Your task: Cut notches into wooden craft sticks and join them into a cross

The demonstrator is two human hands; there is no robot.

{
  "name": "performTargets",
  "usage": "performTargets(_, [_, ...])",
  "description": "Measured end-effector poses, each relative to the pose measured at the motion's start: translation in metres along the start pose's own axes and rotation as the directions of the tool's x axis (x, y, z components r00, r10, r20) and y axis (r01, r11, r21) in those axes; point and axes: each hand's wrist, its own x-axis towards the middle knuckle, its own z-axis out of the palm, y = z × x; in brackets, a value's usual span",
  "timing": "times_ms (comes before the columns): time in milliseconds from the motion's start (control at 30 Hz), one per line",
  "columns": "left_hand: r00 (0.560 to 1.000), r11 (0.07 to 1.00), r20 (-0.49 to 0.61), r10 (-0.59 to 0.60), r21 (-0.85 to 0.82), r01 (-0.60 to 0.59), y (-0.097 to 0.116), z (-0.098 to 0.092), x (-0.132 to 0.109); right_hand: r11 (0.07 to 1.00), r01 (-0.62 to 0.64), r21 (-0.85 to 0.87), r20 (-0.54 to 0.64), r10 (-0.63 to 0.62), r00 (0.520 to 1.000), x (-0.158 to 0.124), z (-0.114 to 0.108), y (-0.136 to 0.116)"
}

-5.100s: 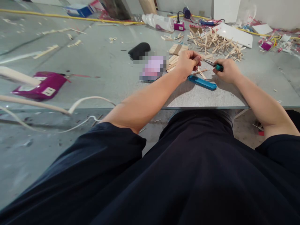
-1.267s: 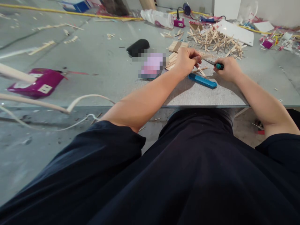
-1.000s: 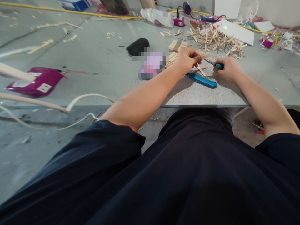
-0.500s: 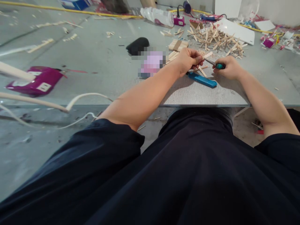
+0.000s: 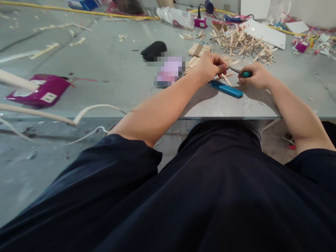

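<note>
My left hand [image 5: 214, 65] is closed in a pinch over the bench. A flat wooden craft stick [image 5: 234, 63] sticks out at its fingertips, its near end hidden by the fingers. My right hand [image 5: 256, 75] is wrapped round a hand tool with a teal handle [image 5: 246, 74]. The tool's slim metal tip [image 5: 234, 70] points left and reaches my left fingertips; its exact kind is hard to make out. Below the hands lies a blue box-cutter-like tool [image 5: 227, 89], beside a few loose sticks [image 5: 226, 79].
Behind my hands is a heap of wooden sticks [image 5: 241, 42], with a banded bundle [image 5: 199, 49] to its left. A black mouse-shaped object [image 5: 154, 50] and a blurred-out phone-like object [image 5: 170, 70] lie left. A purple packet [image 5: 39, 91] and a plastic bottle [image 5: 178, 18] are farther off.
Both hands keep nearly the same place and grip. The stick at my left fingertips has tilted slightly flatter, and the left fingers have shifted a little.
</note>
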Motion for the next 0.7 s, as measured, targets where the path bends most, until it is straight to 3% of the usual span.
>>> performTargets(167, [1.000,0.998,-0.020,0.001,0.064,0.001,0.006,0.003,-0.003,0.994,-0.072,0.079,-0.007,0.073,0.997,-0.003,0.004,-0.005])
performTargets(400, [0.996,0.988,0.014,0.086,0.128,-0.087,0.007,-0.002,-0.002,0.993,-0.081,0.085,-0.018,0.083,0.996,0.001,0.008,-0.004])
performTargets(567, [0.993,0.992,0.025,0.113,0.054,-0.115,0.002,-0.005,0.001,0.989,-0.121,0.080,0.013,0.120,0.993,0.000,0.005,-0.009])
performTargets(700, [0.999,0.999,-0.003,0.054,-0.008,-0.054,0.003,0.000,-0.002,0.991,-0.109,0.071,0.044,0.106,0.993,-0.002,0.001,-0.012])
